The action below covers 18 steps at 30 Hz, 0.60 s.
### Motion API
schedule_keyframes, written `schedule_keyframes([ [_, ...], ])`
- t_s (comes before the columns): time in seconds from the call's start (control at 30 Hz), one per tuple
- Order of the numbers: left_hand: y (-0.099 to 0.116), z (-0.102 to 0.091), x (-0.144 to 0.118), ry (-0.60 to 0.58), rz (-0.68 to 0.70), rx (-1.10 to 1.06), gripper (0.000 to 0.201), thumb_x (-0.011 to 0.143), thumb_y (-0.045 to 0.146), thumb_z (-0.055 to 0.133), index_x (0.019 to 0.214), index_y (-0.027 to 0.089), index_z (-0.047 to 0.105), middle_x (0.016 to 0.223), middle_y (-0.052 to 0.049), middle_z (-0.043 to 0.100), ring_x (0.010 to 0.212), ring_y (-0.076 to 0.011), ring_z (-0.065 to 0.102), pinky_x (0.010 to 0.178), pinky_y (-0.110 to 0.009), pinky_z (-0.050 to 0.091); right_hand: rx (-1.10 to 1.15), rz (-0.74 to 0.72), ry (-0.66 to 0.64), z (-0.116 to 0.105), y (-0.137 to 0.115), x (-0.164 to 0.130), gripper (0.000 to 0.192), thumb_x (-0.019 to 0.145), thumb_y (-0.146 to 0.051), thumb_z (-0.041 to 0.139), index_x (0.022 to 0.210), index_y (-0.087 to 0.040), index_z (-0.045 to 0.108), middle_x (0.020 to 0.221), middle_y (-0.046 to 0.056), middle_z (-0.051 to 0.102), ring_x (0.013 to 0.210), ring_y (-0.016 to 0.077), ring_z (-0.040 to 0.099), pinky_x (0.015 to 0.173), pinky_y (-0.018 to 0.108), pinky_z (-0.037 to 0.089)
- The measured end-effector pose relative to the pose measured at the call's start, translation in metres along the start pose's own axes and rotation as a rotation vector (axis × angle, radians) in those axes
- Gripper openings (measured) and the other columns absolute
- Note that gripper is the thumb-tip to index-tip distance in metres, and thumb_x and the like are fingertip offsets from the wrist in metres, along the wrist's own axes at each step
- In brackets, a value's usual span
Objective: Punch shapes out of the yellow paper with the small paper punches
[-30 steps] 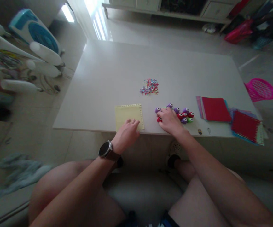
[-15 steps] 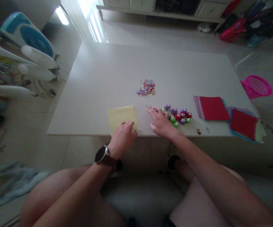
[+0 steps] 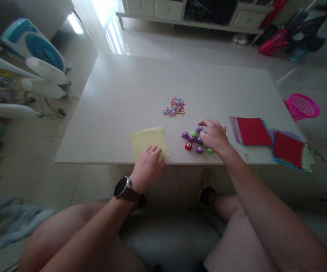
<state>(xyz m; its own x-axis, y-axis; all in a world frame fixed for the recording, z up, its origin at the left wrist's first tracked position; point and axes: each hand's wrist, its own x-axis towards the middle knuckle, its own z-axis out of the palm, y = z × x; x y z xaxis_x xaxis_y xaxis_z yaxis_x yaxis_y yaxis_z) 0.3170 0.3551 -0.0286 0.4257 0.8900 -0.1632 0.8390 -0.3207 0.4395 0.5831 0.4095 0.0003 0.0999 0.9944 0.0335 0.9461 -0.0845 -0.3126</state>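
My left hand (image 3: 148,163), with a dark watch on the wrist, rests fingers-down on the near edge of a pale yellow paper sheet (image 3: 148,139) at the front of the white table (image 3: 141,90). My right hand (image 3: 213,135) lies over the right part of a cluster of small purple, red and green paper punches (image 3: 192,139), fingers spread and touching them; some punches are hidden under it. I cannot tell whether it grips one. A small heap of coloured paper bits (image 3: 174,107) lies just beyond the punches.
Two stacks of coloured paper, red on top, lie at the right: one stack (image 3: 251,131) and another (image 3: 290,150) at the table corner. A pink basket (image 3: 302,107) stands on the floor right. A fan (image 3: 33,45) and white rack stand left.
My right hand moved from the left end of the punch cluster to its right end. Several punches now lie further left and more spread. The left hand stayed on the yellow sheet.
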Motion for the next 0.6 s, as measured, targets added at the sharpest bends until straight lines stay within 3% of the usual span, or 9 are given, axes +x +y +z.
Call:
schedule_keyframes([
  [0.2,0.008,0.003,0.0,-0.025,0.022,0.001,0.027,0.092,0.022,0.059,0.116,0.013,0.066,0.145,-0.019,0.058,0.142,-0.0347,0.048,0.119,-0.05,0.041,-0.016,0.024,-0.195,-0.023,0.005,-0.014,0.019,0.08,-0.013,0.06,0.091,-0.021,0.074,0.089,0.008,0.076,0.081,0.023,0.068,0.075,0.033,0.047],
  [0.37,0.015,0.004,-0.001,-0.067,-0.022,0.061,0.03,0.091,0.022,0.059,0.118,0.011,0.066,0.147,-0.022,0.055,0.139,-0.0369,0.049,0.115,-0.051,0.045,-0.105,-0.055,-0.327,-0.019,0.014,-0.03,0.017,0.079,-0.016,0.066,0.093,-0.021,0.075,0.096,0.009,0.078,0.088,0.0253,0.07,0.073,0.032,0.047],
  [0.6,0.02,0.013,-0.002,-0.044,-0.018,0.112,0.032,0.09,0.023,0.059,0.12,0.015,0.064,0.147,-0.02,0.054,0.14,-0.0368,0.046,0.109,-0.052,0.048,-0.119,-0.084,-0.354,-0.011,0.028,-0.035,0.016,0.085,-0.022,0.066,0.099,-0.022,0.074,0.103,0.008,0.078,0.098,0.0255,0.072,0.083,0.033,0.051],
])
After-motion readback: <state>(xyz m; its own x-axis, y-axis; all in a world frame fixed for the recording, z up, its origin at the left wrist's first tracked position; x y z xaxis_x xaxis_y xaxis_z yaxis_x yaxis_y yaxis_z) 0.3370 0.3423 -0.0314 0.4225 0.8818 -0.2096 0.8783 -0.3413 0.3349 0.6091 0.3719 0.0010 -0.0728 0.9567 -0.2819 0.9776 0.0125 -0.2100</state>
